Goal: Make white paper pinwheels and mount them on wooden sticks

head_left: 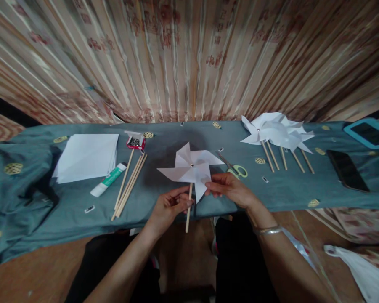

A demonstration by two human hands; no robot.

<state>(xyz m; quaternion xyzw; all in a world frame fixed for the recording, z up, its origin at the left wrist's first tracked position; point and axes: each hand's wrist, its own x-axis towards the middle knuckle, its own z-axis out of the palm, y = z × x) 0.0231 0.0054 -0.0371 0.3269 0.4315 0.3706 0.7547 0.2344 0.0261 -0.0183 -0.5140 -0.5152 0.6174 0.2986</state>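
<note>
A white paper pinwheel (199, 161) on a wooden stick is held up over the front edge of the table, a metal pin at its centre. My left hand (172, 205) is closed round the stick just below the blades. At the lower right blade, my right hand (223, 187) pinches the paper between thumb and fingers. Behind that hand lie scissors (238, 170) with light green handles.
Left on the cloth-covered table (164, 139) are white paper sheets (86, 155), a glue tube (109, 180), wooden sticks (131, 185) and a red box of pins (135, 141). Several finished pinwheels (276, 128), a black phone (347, 170) and a blue-framed tablet (369, 132) lie right.
</note>
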